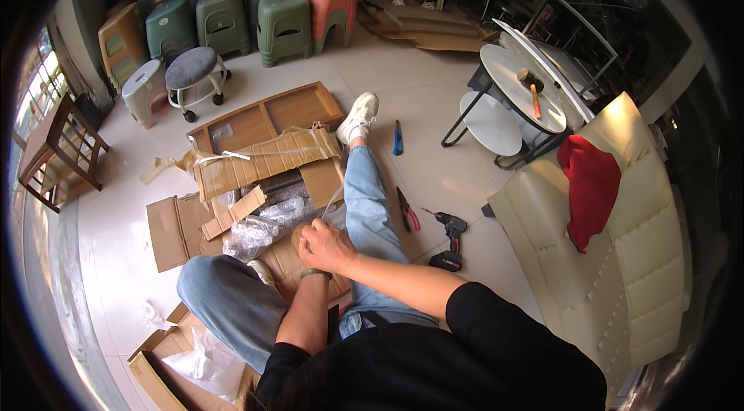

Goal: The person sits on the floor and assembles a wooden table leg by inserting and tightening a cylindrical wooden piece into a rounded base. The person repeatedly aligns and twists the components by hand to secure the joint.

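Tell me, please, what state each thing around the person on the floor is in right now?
Right hand: closed, gripping a thin plastic strap.
Left hand: mostly hidden under the right hand, grip unclear.
Plastic strap: pulled taut, running up from the hands.
Cardboard box: opened, flaps spread flat.
Plastic wrap: crumpled, loose on the cardboard.
Drill: lying on the floor, untouched.
Pliers: lying on the floor, shut.
Stools: stacked by the wall.

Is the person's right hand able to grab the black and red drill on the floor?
Probably yes. The black and red cordless drill lies on bare tile just right of the outstretched leg, and nothing stands between it and the right hand, though that hand is busy with the packaging.
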